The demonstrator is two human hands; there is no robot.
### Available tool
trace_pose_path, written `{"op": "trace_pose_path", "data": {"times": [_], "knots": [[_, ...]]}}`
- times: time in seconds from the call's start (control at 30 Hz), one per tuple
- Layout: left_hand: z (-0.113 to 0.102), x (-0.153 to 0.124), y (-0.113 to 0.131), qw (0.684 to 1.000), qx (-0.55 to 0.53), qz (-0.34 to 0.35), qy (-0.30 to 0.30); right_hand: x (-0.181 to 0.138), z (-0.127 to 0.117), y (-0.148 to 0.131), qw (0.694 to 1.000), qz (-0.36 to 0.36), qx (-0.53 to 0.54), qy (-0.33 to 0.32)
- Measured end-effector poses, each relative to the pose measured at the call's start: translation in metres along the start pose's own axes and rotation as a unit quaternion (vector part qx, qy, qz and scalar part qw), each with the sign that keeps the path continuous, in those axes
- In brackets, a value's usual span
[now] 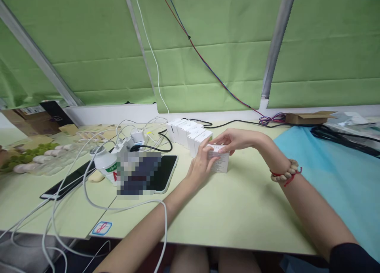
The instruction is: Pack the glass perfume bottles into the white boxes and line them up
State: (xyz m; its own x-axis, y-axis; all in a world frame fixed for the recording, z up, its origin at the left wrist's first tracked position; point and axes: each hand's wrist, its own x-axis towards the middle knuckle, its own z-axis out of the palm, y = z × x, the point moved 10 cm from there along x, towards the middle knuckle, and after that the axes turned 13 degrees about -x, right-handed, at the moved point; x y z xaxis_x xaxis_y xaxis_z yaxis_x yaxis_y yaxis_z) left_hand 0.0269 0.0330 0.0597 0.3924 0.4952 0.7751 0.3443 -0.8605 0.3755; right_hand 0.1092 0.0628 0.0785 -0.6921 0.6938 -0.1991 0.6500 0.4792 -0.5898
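A small white box with fine print stands upright on the pale yellow table. My left hand grips its left side, with the fingers at the top edge and the thumb on the printed face. From above and behind, my right hand reaches over, its fingers and thumb closed on the box's top. Fingers partly hide the top, so whether the flap is fully closed cannot be seen. Just behind my left hand stands a row of several similar white boxes, close together.
Left of my arms lie a tablet, a white bottle, a dark flat device and a power strip. A loose white cable crosses my left forearm. Blue cloth, a black cable coil and an open cardboard box are right.
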Motion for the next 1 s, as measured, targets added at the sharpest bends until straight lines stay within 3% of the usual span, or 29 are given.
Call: {"op": "trace_pose_path", "data": {"times": [0.17, 0.33, 0.47, 0.57, 0.67, 0.83, 1.0], "knots": [[-0.005, 0.001, 0.008, 0.999, 0.043, 0.016, 0.023, 0.003, 0.006, 0.008, 0.990, 0.080, -0.113, -0.003], [-0.017, -0.001, 0.021, 0.990, 0.114, 0.020, 0.081, -0.003, 0.021, 0.028, 0.968, 0.223, -0.100, -0.059], [-0.003, -0.007, 0.029, 0.995, 0.078, 0.028, 0.048, -0.014, 0.011, 0.037, 0.940, 0.326, -0.103, -0.006], [0.015, -0.013, 0.019, 0.999, 0.044, -0.012, 0.010, -0.002, 0.015, 0.025, 0.964, 0.264, -0.028, 0.025], [0.014, -0.017, 0.003, 0.997, 0.042, -0.053, 0.036, 0.010, 0.028, 0.018, 0.979, 0.197, 0.048, 0.006], [0.014, -0.017, -0.010, 0.992, 0.098, -0.085, -0.001, 0.013, 0.027, 0.027, 0.978, 0.208, 0.021, 0.027], [0.009, -0.019, -0.008, 0.991, 0.101, -0.081, 0.017, 0.019, 0.020, 0.033, 0.973, 0.210, 0.030, 0.095]]}}
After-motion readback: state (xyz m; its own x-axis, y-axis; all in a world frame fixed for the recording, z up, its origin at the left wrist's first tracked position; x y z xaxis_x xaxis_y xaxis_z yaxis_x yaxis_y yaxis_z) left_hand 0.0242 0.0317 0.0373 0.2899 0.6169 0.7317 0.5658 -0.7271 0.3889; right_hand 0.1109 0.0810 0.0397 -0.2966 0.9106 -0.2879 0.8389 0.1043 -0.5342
